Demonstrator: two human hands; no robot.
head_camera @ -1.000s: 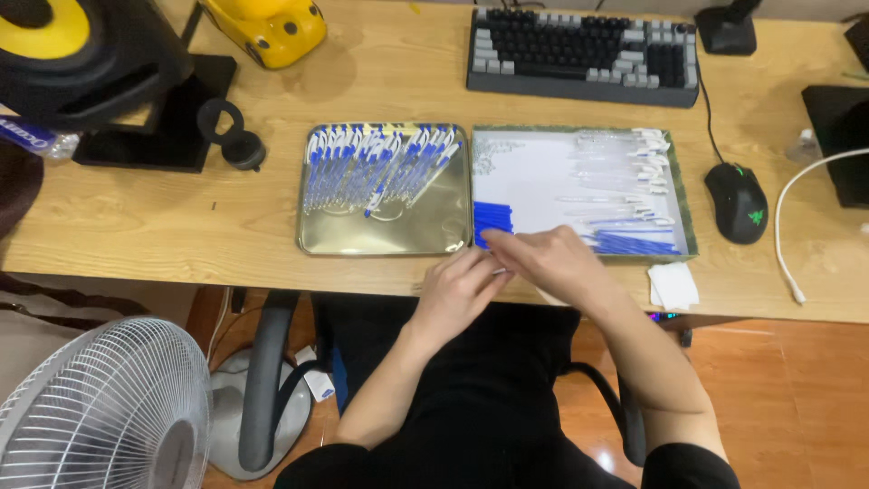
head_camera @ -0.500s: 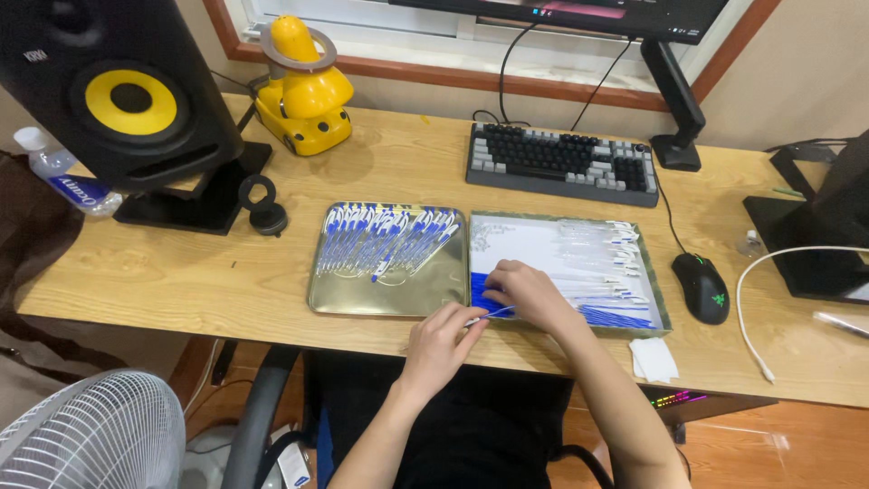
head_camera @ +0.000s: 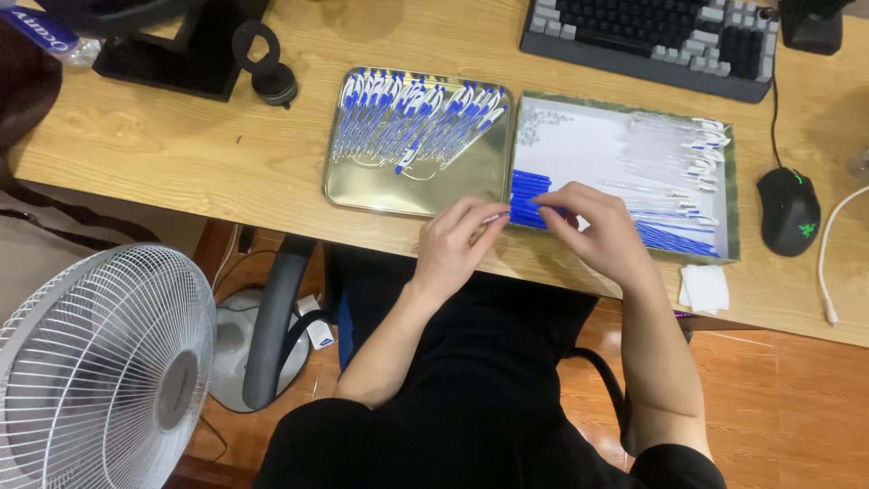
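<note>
Since a second ago both hands have come up to the blue refills (head_camera: 529, 201) in the right tray (head_camera: 731, 195): right hand (head_camera: 597, 228) pinching one, left hand (head_camera: 457, 244) gripping a thin part beside it.

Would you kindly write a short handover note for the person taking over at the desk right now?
Left hand: pinching a thin clear pen barrel at the trays' near edge.
Right hand: fingertips on the stack of blue parts in the right tray, grip closed on one.
Done: a row of assembled blue-and-white pens lies in the metal tray.
Left: clear barrels, white clips and blue refills remain loose in the right tray.
</note>
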